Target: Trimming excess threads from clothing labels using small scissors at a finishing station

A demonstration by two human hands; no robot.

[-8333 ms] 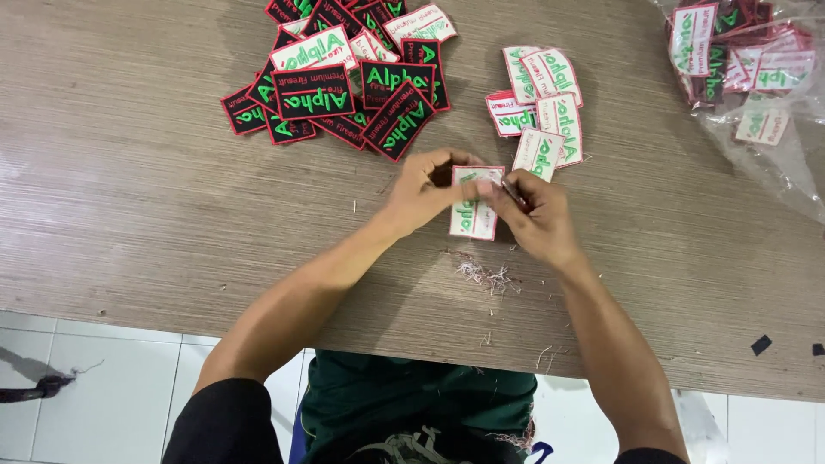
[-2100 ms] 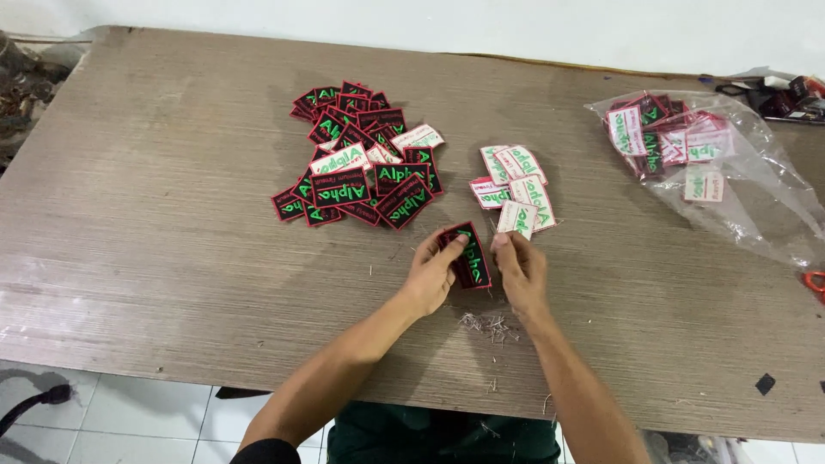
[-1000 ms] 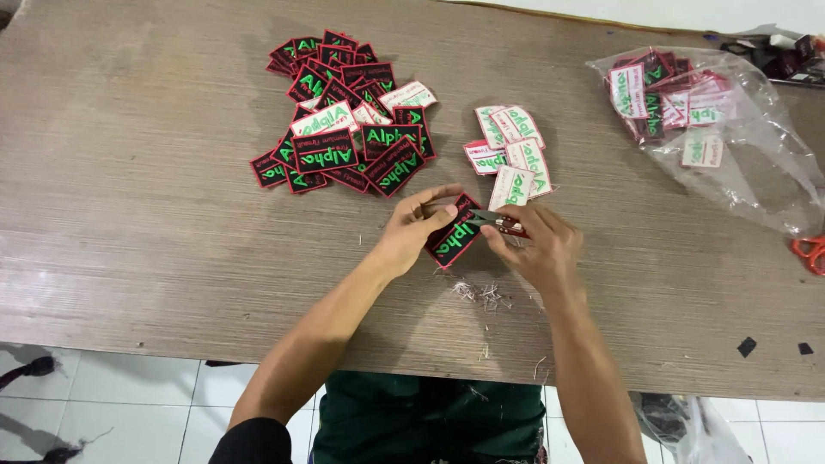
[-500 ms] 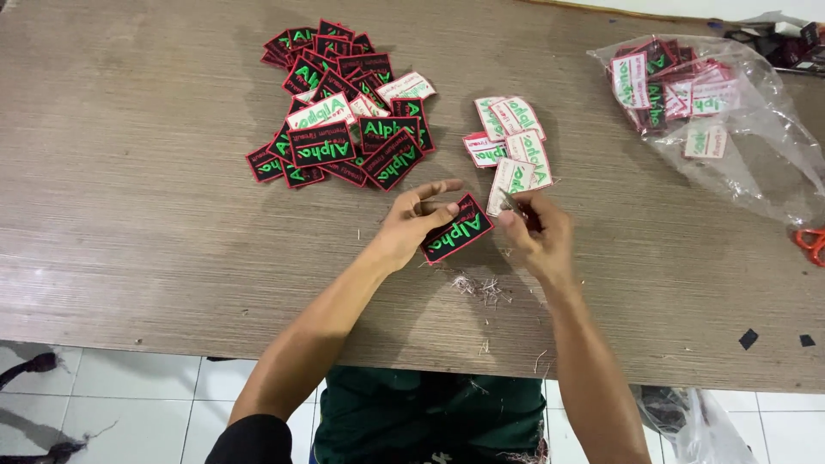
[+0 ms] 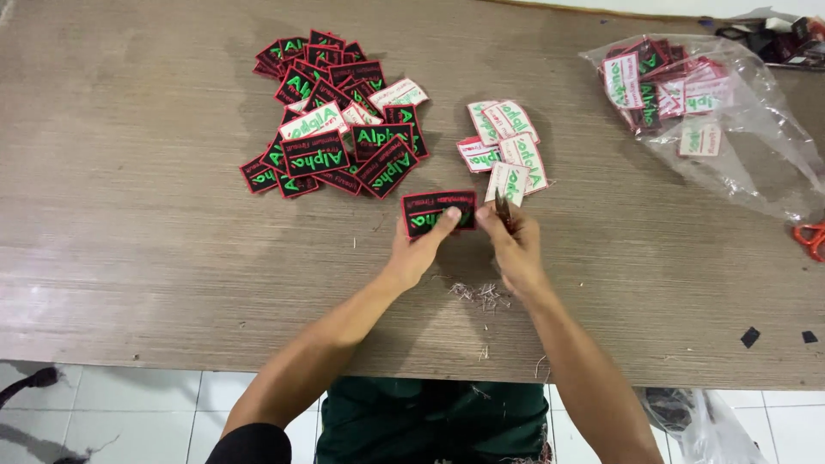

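Brown counter [image 5: 129, 215]: left hand [image 5: 421, 245] pinches a black patch [image 5: 438, 210], right hand [image 5: 514, 245] grips small snips [image 5: 501, 206]; small trimmed stack [image 5: 507, 150] done, bigger heap [image 5: 335, 129] seemingly left.

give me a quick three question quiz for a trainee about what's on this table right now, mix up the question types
1. True or false: the left hand holds a black patch with a red border, face up.
2. Multiple choice: where do the white-faced patches lie on the table?
A. left of the big dark pile
B. in a small stack right of the dark pile
C. under the red scissors
3. Short answer: what holds the patches at the far right?

Key
1. True; the right hand meets the patch's right edge with a small tool.
2. B
3. A clear plastic bag, with red scissors just past it.
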